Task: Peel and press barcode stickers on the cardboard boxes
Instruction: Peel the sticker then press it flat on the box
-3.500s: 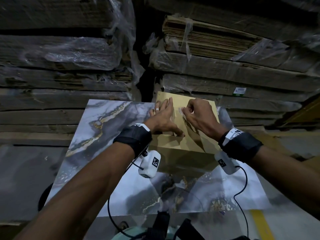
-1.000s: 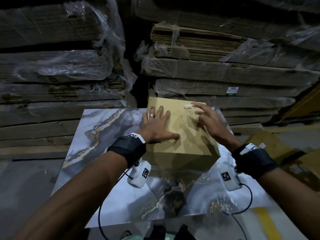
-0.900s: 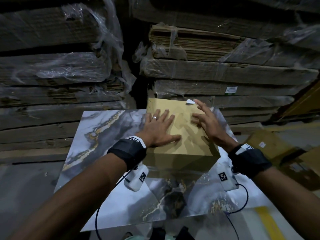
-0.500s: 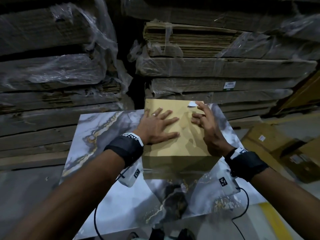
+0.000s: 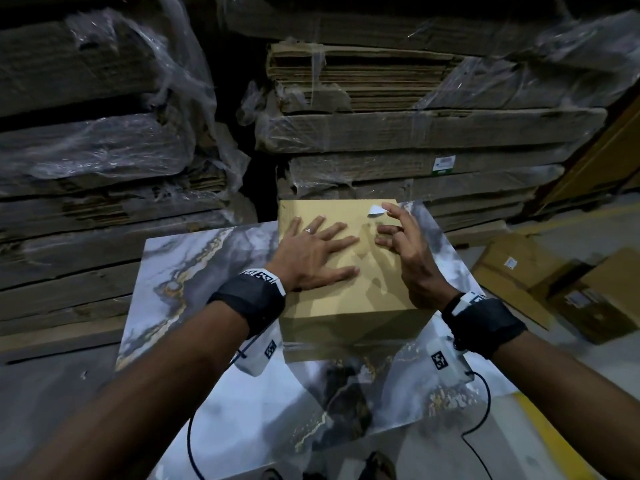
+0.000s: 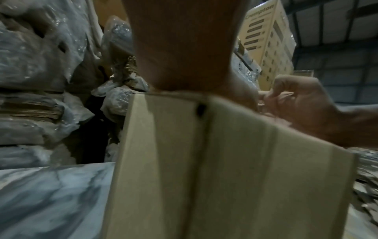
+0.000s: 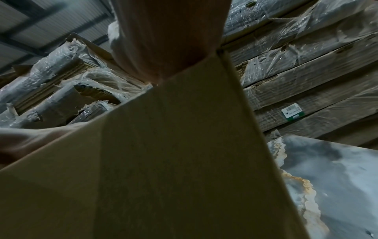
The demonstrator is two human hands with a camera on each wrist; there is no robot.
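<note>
cardboard box [image 5: 349, 299] on marbled surface [image 5: 194, 271] | left hand [image 5: 313, 252] flat on box top, fingers spread and straight — grasping nothing | right hand [image 5: 407, 252] on right part of top, fingers loosely bent; index tip beside white barcode sticker [image 5: 375, 211] near far edge — one corner lifted; nothing grasped

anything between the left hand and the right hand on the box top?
Nothing: in the head view only bare top of the cardboard box separates the flat left hand from the right hand. The sticker sits farther back.
</note>
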